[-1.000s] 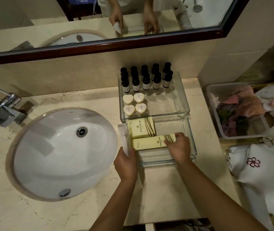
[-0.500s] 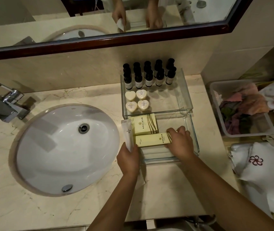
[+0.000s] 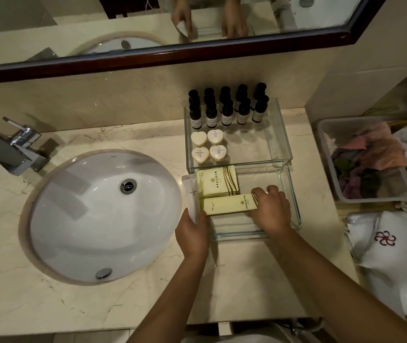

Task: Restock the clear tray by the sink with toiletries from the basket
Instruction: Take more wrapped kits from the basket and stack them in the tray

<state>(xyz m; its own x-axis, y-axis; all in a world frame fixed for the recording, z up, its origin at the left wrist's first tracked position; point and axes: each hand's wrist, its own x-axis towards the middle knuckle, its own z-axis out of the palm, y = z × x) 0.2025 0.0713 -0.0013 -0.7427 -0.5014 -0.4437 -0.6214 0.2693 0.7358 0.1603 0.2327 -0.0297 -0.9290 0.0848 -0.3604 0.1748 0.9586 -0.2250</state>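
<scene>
Two clear trays stand right of the sink. The near clear tray [image 3: 294, 194] holds a stack of square yellow packets [image 3: 216, 180] and a long yellow box [image 3: 229, 203]. My right hand [image 3: 270, 209] grips the right end of that long box inside the tray. My left hand [image 3: 193, 231] holds a white sachet [image 3: 191, 198] upright at the tray's left edge. The far clear tray [image 3: 278, 134] holds several dark bottles [image 3: 224, 107] and several heart-shaped soaps [image 3: 207, 146]. No basket can be told apart from the things at the right.
A white sink basin [image 3: 103, 216] fills the left of the marble counter [image 3: 247, 280], with a chrome faucet [image 3: 15, 147] at its far left. A plastic tub of coloured cloths [image 3: 360, 162] and white towels [image 3: 393, 248] lie at the right. A mirror [image 3: 172, 28] hangs above.
My right hand has slid the long yellow box a little leftward and settled it beside the square packets. My left hand still holds the white sachet in the same place.
</scene>
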